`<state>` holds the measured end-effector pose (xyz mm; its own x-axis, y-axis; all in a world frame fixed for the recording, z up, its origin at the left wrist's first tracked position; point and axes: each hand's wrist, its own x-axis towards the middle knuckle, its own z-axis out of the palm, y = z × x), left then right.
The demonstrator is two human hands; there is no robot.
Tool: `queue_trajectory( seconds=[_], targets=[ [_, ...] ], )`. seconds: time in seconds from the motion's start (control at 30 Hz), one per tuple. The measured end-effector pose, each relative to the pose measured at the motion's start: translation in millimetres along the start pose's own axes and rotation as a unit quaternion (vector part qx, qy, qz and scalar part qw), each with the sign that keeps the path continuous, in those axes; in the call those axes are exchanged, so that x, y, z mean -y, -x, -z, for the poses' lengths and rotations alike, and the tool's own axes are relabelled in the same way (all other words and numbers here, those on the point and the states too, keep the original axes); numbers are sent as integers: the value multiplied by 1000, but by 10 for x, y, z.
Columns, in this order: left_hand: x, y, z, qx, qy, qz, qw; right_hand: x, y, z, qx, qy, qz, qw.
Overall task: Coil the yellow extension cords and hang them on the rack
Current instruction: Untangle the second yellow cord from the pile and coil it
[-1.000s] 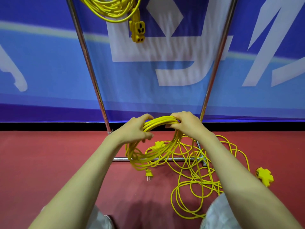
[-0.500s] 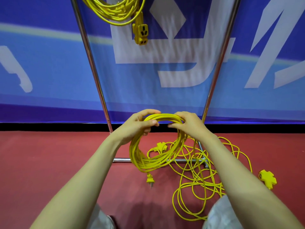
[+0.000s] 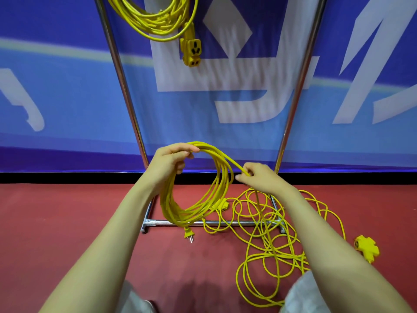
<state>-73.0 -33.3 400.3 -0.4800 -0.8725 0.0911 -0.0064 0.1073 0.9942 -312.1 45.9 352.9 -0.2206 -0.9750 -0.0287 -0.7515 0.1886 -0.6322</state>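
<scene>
1. No readable word, number or brand name is showing anywhere in the head view.
2. The blue banner (image 3: 67,98) behind the rack is carrying large white shapes, seemingly parts of oversized letters or a logo, but they are cropped and blurred, so nothing is spelling out.
3. The hanging yellow socket block (image 3: 192,51) is showing only dark plug slots; any marking on it is too small to read.
4. The yellow multi-way socket (image 3: 367,247) lying on the red floor (image 3: 56,211) is showing no legible label either.
</scene>
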Motion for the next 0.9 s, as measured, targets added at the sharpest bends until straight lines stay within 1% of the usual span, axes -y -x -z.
queue_trajectory(
  seconds=[0.07,0.13,0.2,0.23,0.27,0.3,0.37,0.43,0.5,0.57,0.6,0.67,0.77,0.83,0.87,0.9],
  targets=[
    [12,9,-35,-33,-3,-17,999,-65,-5,-59,65,28,-39,997],
    [2,16,-53,-63,10,-35,997,-145,-33,-110,80,30,-62,994],
    [-13,10,-56,-69,4,-37,997,-177,-72,-114,48,16,-81,995],
    [12,-8,-49,-64,-17,-32,997,-161,-83,-100,22,-15,-94,995],
    [47,-26,-57,-59,-45,-24,997,-124,-88,-78,-7,-74,-104,992],
    [99,-42,-75,-51,-78,-16,995,-64,-84,-44,-34,-153,-108,982],
    [233,-60,-167,-29,-122,6,992,103,-47,66,-80,-305,-91,945],
    [357,-55,-302,13,-162,19,987,258,-8,161,-116,-399,-59,908],
    [450,-8,-435,70,-207,5,976,369,26,190,-136,-458,-37,878],
    [572,32,-517,125,-250,-25,960,429,44,169,-142,-496,-24,856],
    [606,55,-557,138,-267,-34,953,447,50,151,-141,-511,-17,848],
    [640,94,-614,137,-287,-37,947,464,50,123,-132,-533,-3,836],
    [629,106,-670,108,-232,-24,966,476,42,91,-116,-561,16,820],
    [598,106,-714,82,-150,22,985,485,41,81,-101,-572,18,814],
    [574,114,-745,69,-102,48,991,490,46,76,-87,-563,9,822],
    [550,120,-775,52,-65,67,994,486,55,65,-67,-537,-10,841]
  ],
)
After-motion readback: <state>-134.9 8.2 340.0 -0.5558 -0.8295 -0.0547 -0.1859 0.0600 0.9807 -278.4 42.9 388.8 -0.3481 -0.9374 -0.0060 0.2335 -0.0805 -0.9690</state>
